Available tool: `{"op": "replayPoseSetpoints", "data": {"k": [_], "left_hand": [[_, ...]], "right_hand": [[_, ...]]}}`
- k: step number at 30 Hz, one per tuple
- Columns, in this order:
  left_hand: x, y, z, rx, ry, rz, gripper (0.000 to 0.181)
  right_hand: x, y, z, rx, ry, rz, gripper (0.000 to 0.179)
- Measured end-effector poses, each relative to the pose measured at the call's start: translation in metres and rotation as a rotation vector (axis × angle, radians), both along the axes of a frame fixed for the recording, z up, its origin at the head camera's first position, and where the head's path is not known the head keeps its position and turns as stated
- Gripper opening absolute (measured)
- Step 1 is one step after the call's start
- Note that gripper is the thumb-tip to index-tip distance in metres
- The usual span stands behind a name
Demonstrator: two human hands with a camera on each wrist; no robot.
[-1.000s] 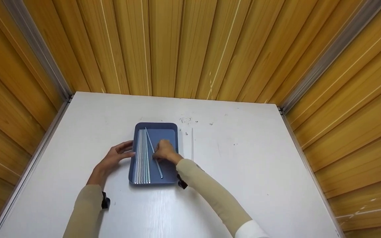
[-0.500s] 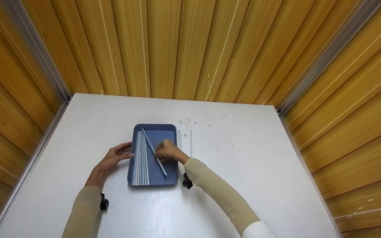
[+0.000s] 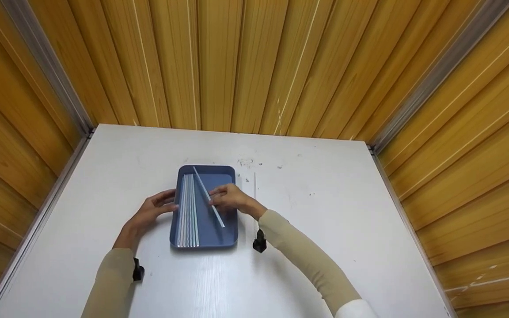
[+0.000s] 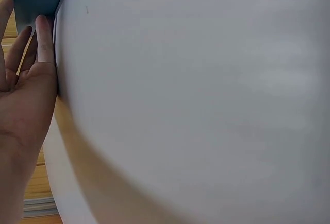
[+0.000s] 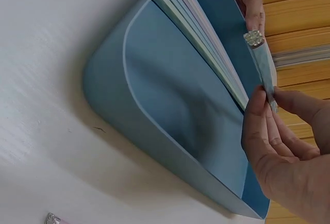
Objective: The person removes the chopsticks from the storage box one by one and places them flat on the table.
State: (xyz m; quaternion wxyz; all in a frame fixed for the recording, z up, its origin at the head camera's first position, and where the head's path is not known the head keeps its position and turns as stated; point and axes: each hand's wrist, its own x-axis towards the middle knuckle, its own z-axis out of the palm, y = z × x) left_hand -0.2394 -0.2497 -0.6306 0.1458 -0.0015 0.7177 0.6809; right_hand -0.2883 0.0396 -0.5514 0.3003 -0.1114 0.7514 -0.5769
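Pinching one stick (image 5: 262, 65) in the right hand (image 3: 232, 197), aslant over the tray (image 3: 216, 237), beside the row of sticks (image 3: 188, 212) — laying or lifting, cannot tell which. Touching the tray's side with the left hand (image 3: 147, 211), loosely spread — next, probably straighten the slant.

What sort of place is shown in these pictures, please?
Probably a small work booth: a white table stands between yellow-brown, wood-patterned walls, with grey, metal-looking strips where the walls meet.
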Motion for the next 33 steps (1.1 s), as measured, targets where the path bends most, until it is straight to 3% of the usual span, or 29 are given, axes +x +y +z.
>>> {"op": "replayPoseSetpoints", "data": {"k": [8, 19, 33], "left_hand": [[0.0, -0.001, 0.0, 0.001, 0.028, -0.014, 0.071], [-0.001, -0.003, -0.001, -0.001, 0.036, -0.014, 0.072], [-0.001, 0.0, -0.003, 0.011, 0.024, 0.0, 0.073]], "right_hand": [[0.002, 0.027, 0.003, -0.068, 0.063, 0.006, 0.043], [0.006, 0.069, -0.006, -0.216, 0.188, -0.023, 0.042], [0.018, 0.111, -0.027, -0.271, 0.244, -0.222, 0.045]]}}
